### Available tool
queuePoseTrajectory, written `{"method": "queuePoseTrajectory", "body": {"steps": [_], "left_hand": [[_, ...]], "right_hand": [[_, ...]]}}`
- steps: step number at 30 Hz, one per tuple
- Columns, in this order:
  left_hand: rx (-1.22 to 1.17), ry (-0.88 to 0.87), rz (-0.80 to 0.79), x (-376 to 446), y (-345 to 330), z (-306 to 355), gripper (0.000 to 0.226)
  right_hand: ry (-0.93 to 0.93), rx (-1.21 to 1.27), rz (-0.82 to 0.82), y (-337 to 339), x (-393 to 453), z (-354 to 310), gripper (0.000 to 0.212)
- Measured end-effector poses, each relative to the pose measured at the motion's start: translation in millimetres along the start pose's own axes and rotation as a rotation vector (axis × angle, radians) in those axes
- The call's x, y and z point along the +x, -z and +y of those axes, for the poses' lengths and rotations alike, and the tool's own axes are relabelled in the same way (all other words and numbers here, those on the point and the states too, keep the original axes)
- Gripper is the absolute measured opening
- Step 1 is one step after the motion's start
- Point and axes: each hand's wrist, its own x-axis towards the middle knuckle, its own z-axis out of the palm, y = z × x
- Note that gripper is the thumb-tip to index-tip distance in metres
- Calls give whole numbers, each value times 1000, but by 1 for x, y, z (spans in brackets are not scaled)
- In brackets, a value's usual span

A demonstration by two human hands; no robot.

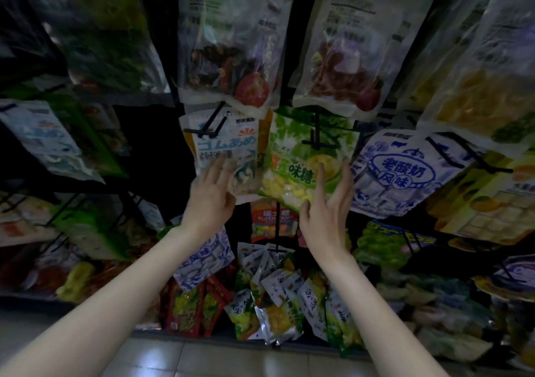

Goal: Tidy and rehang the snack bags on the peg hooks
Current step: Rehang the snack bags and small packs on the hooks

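Observation:
A white and blue snack bag (223, 142) hangs on a black peg hook (207, 129) at the middle of the rack. Beside it on the right hangs a green and yellow candy bag (304, 156) on another peg hook (315, 139). My left hand (212, 195) is raised with fingers spread, its fingertips at the lower part of the white and blue bag. My right hand (328, 202) is raised with straight fingers in front of the green bag's lower right corner. Neither hand grips anything.
Clear bags of dried fruit (228, 58) hang in the row above. A blue and white yoghurt-flavour bag (399, 174) hangs to the right. Below, several small packets (278, 298) are piled on the bottom shelf. Tiled floor (231, 359) lies under the rack.

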Motion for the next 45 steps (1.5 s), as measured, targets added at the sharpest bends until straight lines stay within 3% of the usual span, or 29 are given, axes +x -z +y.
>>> {"method": "queuePoseTrajectory", "body": {"steps": [3, 7, 11, 14, 23, 30, 34, 38, 40, 42, 45], "left_hand": [[-135, 241, 123, -4, 14, -24, 62], [-328, 301, 41, 13, 20, -31, 68], [-579, 487, 121, 27, 20, -22, 62], [-664, 569, 164, 28, 18, -24, 56], [-294, 406, -80, -71, 4, -88, 49], [-225, 397, -386, -109, -2, -140, 61], [-282, 406, -392, -116, 3, -153, 60], [-295, 436, -371, -126, 7, -161, 57], [-305, 436, -373, -131, 8, -162, 57], [-314, 431, -356, -136, 10, -162, 55], [-337, 418, -292, -134, 15, -159, 50]], "right_hand": [[7, -54, -116, -10, -6, -6, 71], [49, -8, -396, -13, 7, -16, 72], [135, 143, -319, -9, 10, -26, 52], [202, 183, -383, -9, 4, -32, 48], [141, 338, -856, -66, -46, -60, 61], [285, 315, -902, -150, -28, -111, 65], [352, 98, -864, -183, -22, -125, 62], [372, -97, -683, -199, -27, -133, 35], [253, -6, -716, -200, -34, -136, 26], [112, 241, -831, -193, -41, -137, 20], [133, 382, -959, -170, -55, -136, 16]]}}
